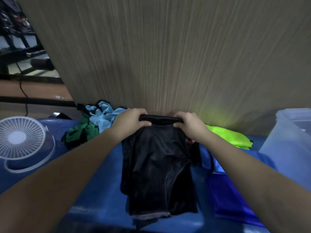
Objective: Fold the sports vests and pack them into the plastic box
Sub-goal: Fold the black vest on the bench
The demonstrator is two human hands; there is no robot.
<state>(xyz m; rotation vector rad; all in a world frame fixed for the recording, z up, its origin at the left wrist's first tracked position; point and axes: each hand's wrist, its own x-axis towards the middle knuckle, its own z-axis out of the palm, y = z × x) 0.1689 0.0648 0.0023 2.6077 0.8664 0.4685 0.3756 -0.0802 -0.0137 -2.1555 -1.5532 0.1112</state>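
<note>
Here, black mesh sports vest [158,167] gripped at its top hem, left hand [130,122] and right hand [189,126] fingers curled tight around it; hanging over blue surface [94,195], left of translucent plastic box [291,142], seemingly unfolded.

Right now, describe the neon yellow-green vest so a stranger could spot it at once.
Start at the translucent plastic box on the right of the blue table. Just left of it, against the wooden wall, lies the neon yellow-green vest, the only fluorescent garment; the others are black, green and light blue.
</note>
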